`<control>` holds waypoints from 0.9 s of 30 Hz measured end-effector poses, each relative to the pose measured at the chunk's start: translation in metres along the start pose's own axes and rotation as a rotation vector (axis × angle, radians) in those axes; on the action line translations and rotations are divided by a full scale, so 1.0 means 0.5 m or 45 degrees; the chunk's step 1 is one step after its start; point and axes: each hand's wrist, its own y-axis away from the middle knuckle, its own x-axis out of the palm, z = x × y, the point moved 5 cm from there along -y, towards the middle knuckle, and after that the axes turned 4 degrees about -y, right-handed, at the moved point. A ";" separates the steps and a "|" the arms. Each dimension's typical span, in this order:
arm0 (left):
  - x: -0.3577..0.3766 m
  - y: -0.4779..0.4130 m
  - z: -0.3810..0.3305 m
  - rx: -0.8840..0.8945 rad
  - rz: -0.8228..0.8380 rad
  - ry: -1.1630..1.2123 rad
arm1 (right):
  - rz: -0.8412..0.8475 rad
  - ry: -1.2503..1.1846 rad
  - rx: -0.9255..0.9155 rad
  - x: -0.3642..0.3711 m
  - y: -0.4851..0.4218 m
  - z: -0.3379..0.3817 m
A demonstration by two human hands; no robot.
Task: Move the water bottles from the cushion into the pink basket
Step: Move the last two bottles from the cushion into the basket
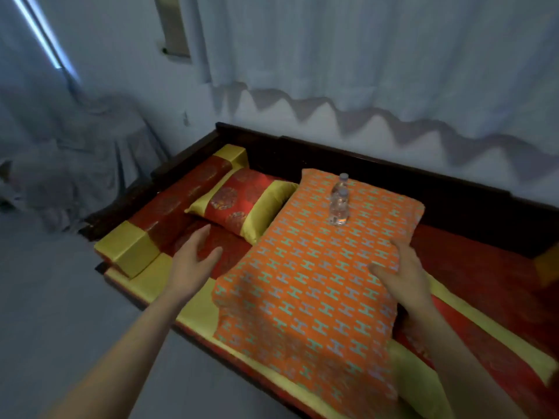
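A long low bench [472, 189] with a dark wood frame sits against the wall. A red mat [484, 267] with yellow edges covers its seat. At the left end of the bench lies a long red roll pillow [169, 207] with yellow ends, along the edge. Just beside it, near the back left corner, a smaller red and yellow pillow [242, 204] lies tilted. A white curtain [363, 49] hangs on the wall behind the bench. In the room's left corner, a grey cloth [75, 152] covers something lumpy. The floor [60, 297] is grey.
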 end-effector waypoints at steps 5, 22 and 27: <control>0.150 -0.211 -0.004 -0.100 0.284 0.255 | -0.080 -0.133 0.273 0.034 -0.096 -0.069; 0.623 -0.671 -0.139 0.009 0.903 0.392 | 0.041 -0.218 0.573 0.293 -0.511 -0.207; 0.762 -0.748 -0.143 0.119 0.978 0.292 | 0.016 -0.343 0.589 0.338 -0.565 -0.240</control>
